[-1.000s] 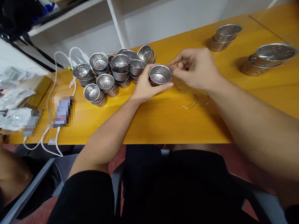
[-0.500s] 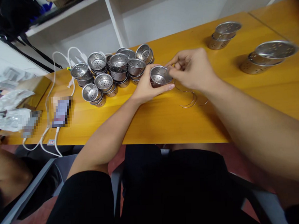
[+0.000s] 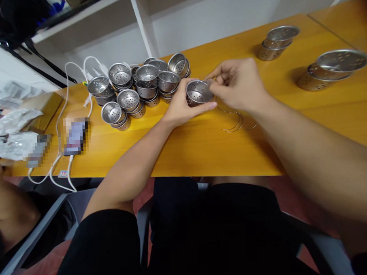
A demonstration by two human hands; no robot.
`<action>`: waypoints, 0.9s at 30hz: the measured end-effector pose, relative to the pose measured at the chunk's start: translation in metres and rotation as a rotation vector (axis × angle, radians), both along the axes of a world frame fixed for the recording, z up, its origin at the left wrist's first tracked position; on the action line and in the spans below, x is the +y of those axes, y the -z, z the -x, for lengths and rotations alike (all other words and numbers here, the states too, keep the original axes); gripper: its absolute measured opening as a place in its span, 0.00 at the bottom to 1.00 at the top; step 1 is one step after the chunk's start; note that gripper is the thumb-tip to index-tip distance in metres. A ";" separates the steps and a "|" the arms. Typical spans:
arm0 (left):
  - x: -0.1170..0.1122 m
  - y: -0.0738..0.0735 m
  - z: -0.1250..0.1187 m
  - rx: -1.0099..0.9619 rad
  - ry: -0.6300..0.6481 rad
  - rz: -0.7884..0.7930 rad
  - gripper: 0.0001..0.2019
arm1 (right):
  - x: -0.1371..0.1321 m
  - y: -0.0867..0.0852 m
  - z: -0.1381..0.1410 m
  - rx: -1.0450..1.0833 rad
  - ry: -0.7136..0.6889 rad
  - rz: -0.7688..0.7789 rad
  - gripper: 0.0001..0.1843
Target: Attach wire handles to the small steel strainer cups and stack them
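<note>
The left grip (image 3: 181, 104) wraps round the perforated cup (image 3: 199, 97), apparently steadying it, while the right grip (image 3: 239, 84) pinches closed (on what, I cannot tell) beside its rim.

It looks like a shared workroom, perhaps a small workshop: a long wooden table (image 3: 184, 153) with a numbered tag (image 3: 63, 174) at its edge, stacks of matching metal cups (image 3: 146, 75), grey chairs (image 3: 77, 201), white shelves (image 3: 140, 22), and another person's arm (image 3: 14, 197) alongside.
</note>
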State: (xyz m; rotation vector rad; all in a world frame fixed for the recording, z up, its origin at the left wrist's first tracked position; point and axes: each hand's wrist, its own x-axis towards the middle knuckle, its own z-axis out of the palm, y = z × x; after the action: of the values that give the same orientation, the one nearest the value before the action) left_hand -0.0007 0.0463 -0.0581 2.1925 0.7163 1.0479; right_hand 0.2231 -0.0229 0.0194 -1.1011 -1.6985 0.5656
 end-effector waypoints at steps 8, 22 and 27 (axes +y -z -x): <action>-0.004 -0.004 -0.002 -0.032 -0.015 0.003 0.57 | -0.004 -0.004 0.002 0.028 -0.016 0.030 0.16; -0.008 -0.009 0.000 0.003 -0.006 0.043 0.57 | -0.005 -0.006 0.004 0.006 0.001 0.026 0.13; -0.011 -0.011 0.001 0.003 -0.023 0.035 0.57 | -0.004 -0.006 0.003 -0.015 0.016 -0.004 0.14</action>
State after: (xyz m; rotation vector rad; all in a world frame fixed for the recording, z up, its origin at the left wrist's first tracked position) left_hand -0.0013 0.0355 -0.0473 2.1619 0.7567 1.0360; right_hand 0.2202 -0.0268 0.0250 -1.1170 -1.7019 0.5447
